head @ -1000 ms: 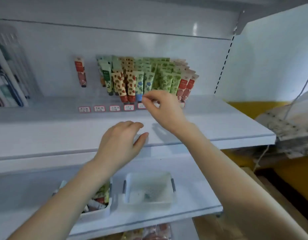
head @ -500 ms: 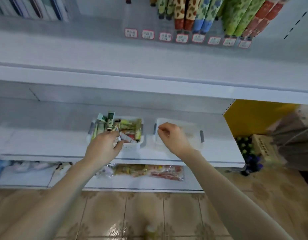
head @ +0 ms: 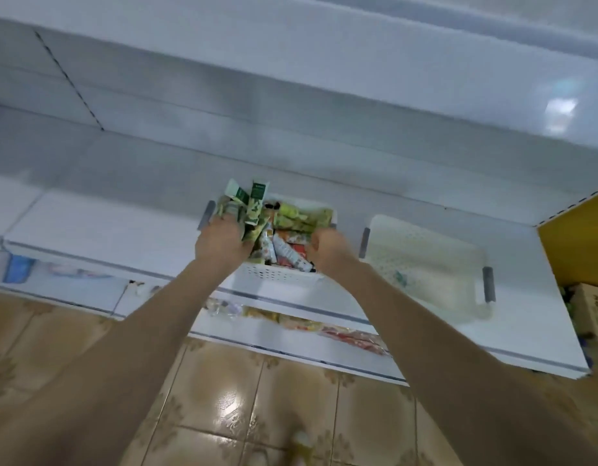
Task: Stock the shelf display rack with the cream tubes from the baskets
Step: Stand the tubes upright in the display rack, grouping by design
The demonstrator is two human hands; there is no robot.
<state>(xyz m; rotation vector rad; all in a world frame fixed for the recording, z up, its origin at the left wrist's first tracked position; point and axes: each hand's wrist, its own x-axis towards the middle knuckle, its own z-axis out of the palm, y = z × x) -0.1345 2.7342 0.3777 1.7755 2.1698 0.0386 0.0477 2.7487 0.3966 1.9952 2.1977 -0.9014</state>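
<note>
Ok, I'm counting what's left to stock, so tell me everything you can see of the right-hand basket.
The right-hand basket is a white plastic tray with dotted perforations and a dark grey handle at each end. It lies flat on the white lower shelf, right of the full basket. Nearly empty: one small greenish scrap on its floor. Only the shelf visibly touches it.

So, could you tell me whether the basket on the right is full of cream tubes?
No, the right basket shows mostly bare floor; the cream tubes are piled in the left basket.
</note>
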